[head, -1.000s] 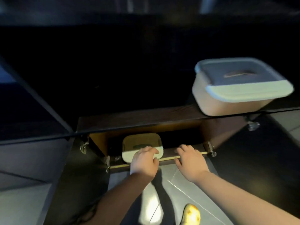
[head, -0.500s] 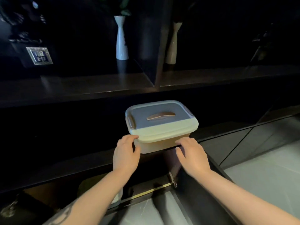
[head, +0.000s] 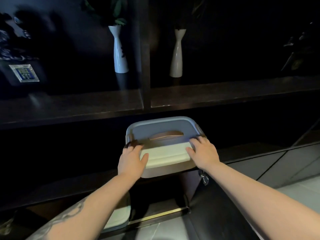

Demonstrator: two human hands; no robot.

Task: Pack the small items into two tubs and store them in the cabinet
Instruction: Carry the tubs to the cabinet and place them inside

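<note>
Tub [head: 165,155] btwn both hands, countertop.

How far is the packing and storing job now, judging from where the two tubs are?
Done: one cream plastic tub with lid already sits inside the open lower cabinet. In hand: the second cream tub with grey-blue lid stands on the dark counter ledge, with the left hand and right hand at its two front corners. Left: lowering this tub into the cabinet and closing the open cabinet door.
</note>
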